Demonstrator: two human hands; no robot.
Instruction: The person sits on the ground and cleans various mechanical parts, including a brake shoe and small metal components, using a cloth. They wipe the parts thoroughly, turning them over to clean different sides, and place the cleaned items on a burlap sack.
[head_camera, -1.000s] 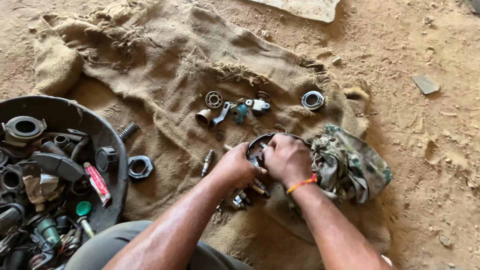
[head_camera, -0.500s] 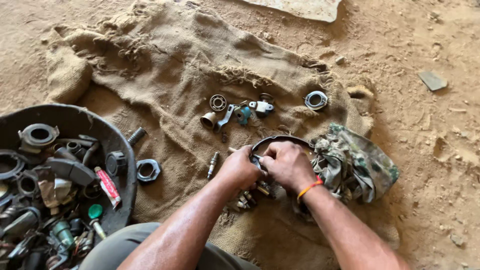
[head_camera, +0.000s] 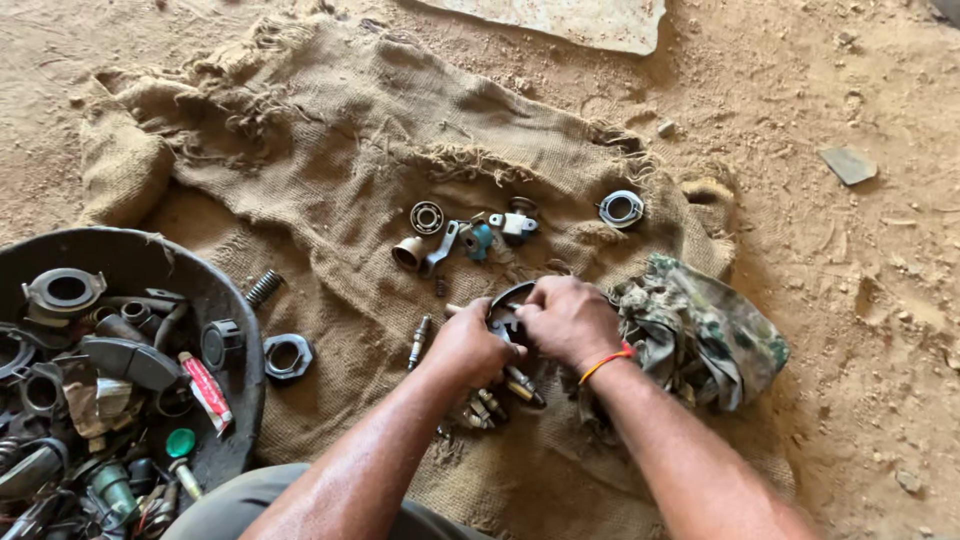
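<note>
My left hand (head_camera: 467, 346) and my right hand (head_camera: 568, 318) are both closed on a dark round metal part (head_camera: 508, 300) over a burlap sack (head_camera: 350, 140) spread on the dirt. Only the part's upper rim shows between my fingers. Small bolts and bits (head_camera: 490, 400) lie under my hands. An orange band circles my right wrist. Just beyond my hands lie a ball bearing (head_camera: 427, 217), a small metal cup (head_camera: 407, 252), a blue-and-silver fitting (head_camera: 478, 238) and a metal ring (head_camera: 621, 208).
A camouflage rag (head_camera: 705, 330) is bunched right of my hands. A black round tub (head_camera: 130, 262) of several greasy parts stands at left, with a large nut (head_camera: 288, 356), a spring (head_camera: 264, 288) and a bolt (head_camera: 419, 341) beside it. Bare dirt surrounds the sack; a flat slab (head_camera: 570, 18) lies at the top.
My hands have stayed closed on the round part, shifting slightly on it. The camera has drifted, so the scene sits a little lower and further right.
</note>
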